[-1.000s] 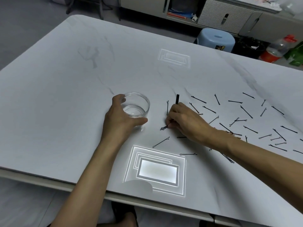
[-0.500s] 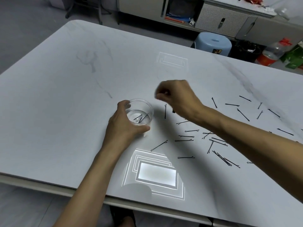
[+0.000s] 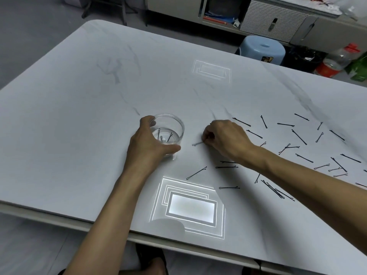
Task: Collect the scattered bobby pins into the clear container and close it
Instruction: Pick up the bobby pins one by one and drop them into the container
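Note:
A clear round container [image 3: 172, 126] stands on the white table [image 3: 79, 126], with a few black bobby pins lying in its bottom. My left hand [image 3: 147, 143] is wrapped around its near left side. My right hand [image 3: 224, 137] is down on the table just right of the container, its fingertips pinched on a blurred bobby pin [image 3: 197, 144] that sticks out to the left. Several more bobby pins [image 3: 297, 135] lie scattered over the right part of the table, and a few others [image 3: 196, 173] lie near my right wrist. No lid is in view.
Two bright projected rectangles mark the table, one near the front edge [image 3: 190, 207] and one farther back [image 3: 212, 71]. Beyond the table stand a blue stool [image 3: 262, 49], cabinets and a plastic bottle [image 3: 335, 60]. The table's front edge runs just below my forearms.
My right hand, which was raised beside the container half a second ago, has come back down to the table and pinched another pin. The container now holds a few pins. My left hand kept its hold.

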`<state>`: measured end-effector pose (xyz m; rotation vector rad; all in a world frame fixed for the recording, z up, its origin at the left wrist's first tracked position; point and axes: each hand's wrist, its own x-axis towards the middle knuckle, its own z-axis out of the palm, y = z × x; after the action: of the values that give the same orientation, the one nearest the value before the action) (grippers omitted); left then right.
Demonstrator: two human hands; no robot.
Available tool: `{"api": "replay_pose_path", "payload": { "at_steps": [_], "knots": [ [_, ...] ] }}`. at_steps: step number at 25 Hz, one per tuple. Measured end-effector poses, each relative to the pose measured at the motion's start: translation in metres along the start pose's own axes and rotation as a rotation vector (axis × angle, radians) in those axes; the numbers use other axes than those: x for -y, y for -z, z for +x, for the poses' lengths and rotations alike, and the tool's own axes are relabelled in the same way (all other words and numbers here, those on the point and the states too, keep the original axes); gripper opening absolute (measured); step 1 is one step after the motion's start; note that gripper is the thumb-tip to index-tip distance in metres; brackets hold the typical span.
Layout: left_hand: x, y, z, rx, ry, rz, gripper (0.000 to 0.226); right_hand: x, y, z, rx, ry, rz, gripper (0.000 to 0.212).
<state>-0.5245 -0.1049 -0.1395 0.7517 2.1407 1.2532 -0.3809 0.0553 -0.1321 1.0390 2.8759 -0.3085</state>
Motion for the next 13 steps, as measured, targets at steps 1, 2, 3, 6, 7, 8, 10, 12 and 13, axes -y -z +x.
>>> {"api": "replay_pose_path", "payload": {
  "at_steps": [1, 2, 3, 6, 7, 8, 10, 12, 13],
  "knots": [
    [0.001, 0.002, 0.001, -0.014, 0.009, -0.005, 0.089, -0.001, 0.000, -0.010, 0.034, 0.051, 0.016, 0.011],
    [0.001, 0.004, 0.003, -0.024, 0.014, -0.008, 0.089, 0.001, -0.001, -0.019, 0.071, 0.107, 0.040, 0.009],
    [0.001, 0.004, 0.003, -0.027, 0.016, -0.007, 0.088, 0.003, -0.003, -0.028, 0.097, 0.158, 0.073, 0.008],
    [0.000, -0.001, 0.001, -0.007, 0.012, 0.009, 0.089, 0.011, -0.011, -0.044, 0.093, 0.216, 0.154, 0.007],
    [0.000, -0.002, 0.001, 0.005, 0.007, 0.011, 0.090, 0.011, -0.013, -0.047, 0.081, 0.217, 0.175, 0.007],
    [0.000, -0.002, 0.000, 0.019, 0.005, 0.012, 0.090, 0.011, -0.014, -0.049, 0.083, 0.217, 0.201, 0.006],
    [-0.001, -0.002, 0.000, 0.037, 0.001, 0.018, 0.091, 0.008, -0.013, -0.051, 0.105, 0.243, 0.243, 0.009],
    [-0.001, -0.003, 0.001, 0.041, -0.002, 0.030, 0.091, 0.008, -0.013, -0.050, 0.127, 0.310, 0.240, 0.013],
    [-0.001, -0.004, 0.001, 0.040, -0.003, 0.036, 0.091, 0.010, -0.014, -0.050, 0.122, 0.365, 0.214, 0.010]
  ]
}}
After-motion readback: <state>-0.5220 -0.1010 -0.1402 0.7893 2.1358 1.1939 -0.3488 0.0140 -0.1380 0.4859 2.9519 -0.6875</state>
